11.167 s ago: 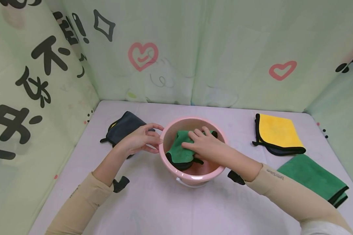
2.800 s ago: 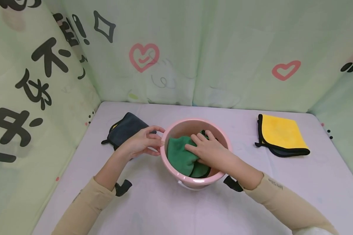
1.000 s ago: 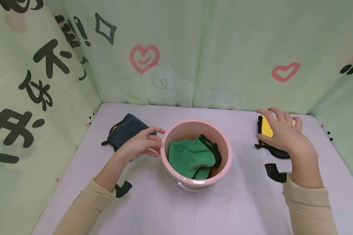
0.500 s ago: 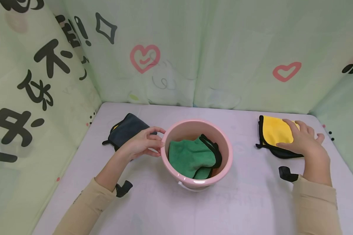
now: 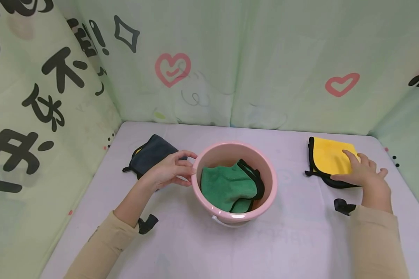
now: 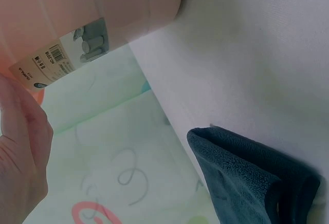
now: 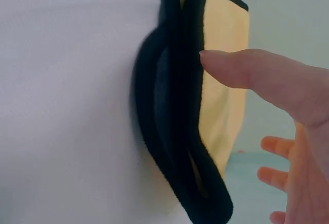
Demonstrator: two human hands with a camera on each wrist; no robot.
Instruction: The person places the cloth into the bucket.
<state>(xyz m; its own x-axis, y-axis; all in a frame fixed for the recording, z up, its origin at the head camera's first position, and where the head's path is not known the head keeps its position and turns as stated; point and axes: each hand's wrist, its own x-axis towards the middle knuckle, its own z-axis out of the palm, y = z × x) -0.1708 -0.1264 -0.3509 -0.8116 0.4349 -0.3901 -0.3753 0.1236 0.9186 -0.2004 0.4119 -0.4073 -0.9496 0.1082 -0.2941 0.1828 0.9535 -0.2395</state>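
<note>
A pink bucket (image 5: pixel 273 186) with a white handle stands mid-table, and green cloths (image 5: pixel 227 186) with black edging lie inside it. My left hand (image 5: pixel 169 169) holds the bucket's left rim with fingers and thumb; the left wrist view shows that hand (image 6: pixel 23 152) beside the labelled wall. At the table's right side my right hand (image 5: pixel 364 174) hovers over a folded yellow cloth (image 5: pixel 329 155) with black trim and a dark underside. Its fingers are spread. In the right wrist view the thumb tip (image 7: pixel 216 62) lies right at the cloth's black edge.
A folded dark blue-grey cloth (image 5: pixel 153 153) lies behind and left of my left hand, partly covered by it. The lilac-white table (image 5: pixel 195 252) backs onto a pale green curtain (image 5: pixel 272 69) with drawn hearts, and more curtain hangs on both sides.
The green cloth from the table's right side has gone into the bucket. My right hand has left the bucket for the yellow cloth, shifting right and lower over it. My left hand stays put.
</note>
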